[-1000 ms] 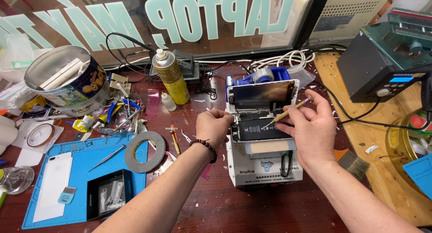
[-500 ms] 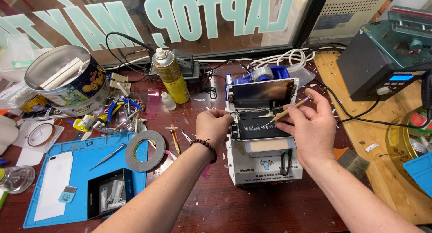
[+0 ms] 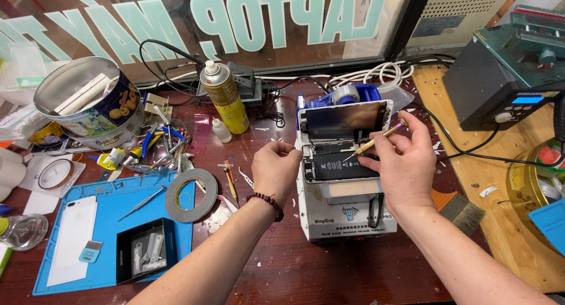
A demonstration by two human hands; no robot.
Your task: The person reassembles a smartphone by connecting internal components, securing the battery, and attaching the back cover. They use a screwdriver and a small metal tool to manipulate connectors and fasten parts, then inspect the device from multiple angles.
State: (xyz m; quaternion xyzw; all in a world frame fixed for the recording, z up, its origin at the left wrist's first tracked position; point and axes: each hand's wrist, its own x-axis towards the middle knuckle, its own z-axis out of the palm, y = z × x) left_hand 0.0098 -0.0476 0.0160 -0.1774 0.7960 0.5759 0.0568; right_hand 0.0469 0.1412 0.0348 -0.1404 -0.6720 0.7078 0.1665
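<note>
An opened phone (image 3: 336,163) lies on a white box-shaped machine (image 3: 344,214), its screen (image 3: 344,121) tilted up at the back and its black battery showing. My right hand (image 3: 403,163) holds a slim gold screwdriver (image 3: 374,143), the tip down at the phone's upper inner part. My left hand (image 3: 275,171), with a bead bracelet at the wrist, rests at the phone's left edge with the fingertips pinched there; what they pinch is too small to tell.
A blue work mat (image 3: 100,234) at the left carries a white phone back, a black parts tray (image 3: 146,249) and a tape roll (image 3: 190,194). Behind stand a yellow spray can (image 3: 225,98) and a round tin (image 3: 88,105). A dark station (image 3: 506,75) and a brush (image 3: 459,208) sit on the right.
Both hands stay at the phone; the screwdriver tip has shifted only slightly over the upper part of the phone.
</note>
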